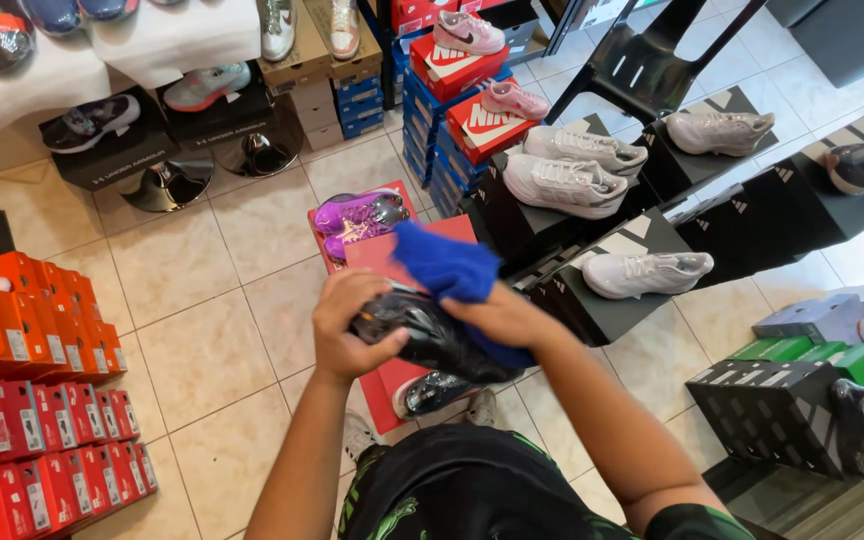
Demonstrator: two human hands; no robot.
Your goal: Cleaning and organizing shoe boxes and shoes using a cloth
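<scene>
Shoe (pixel 432 335), glossy black, tilted, gripped around its near-left end by left hand (pixel 347 325); right hand (pixel 502 315) presses bunched blue cloth (pixel 447 265) against its far side.

floor (pixel 202 300): beige tiles
at 9 o'clock: orange and red boxes (pixel 32 400)
at 2 o'clock: black boxes (pixel 652 200)
centre: red box (pixel 382 255)

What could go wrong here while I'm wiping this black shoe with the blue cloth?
The left hand grips only one end of the black shoe in mid-air, so it might slip onto the red box or tiled floor. The blue cloth under the right hand hangs loose above the purple shoes and could brush them.
</scene>
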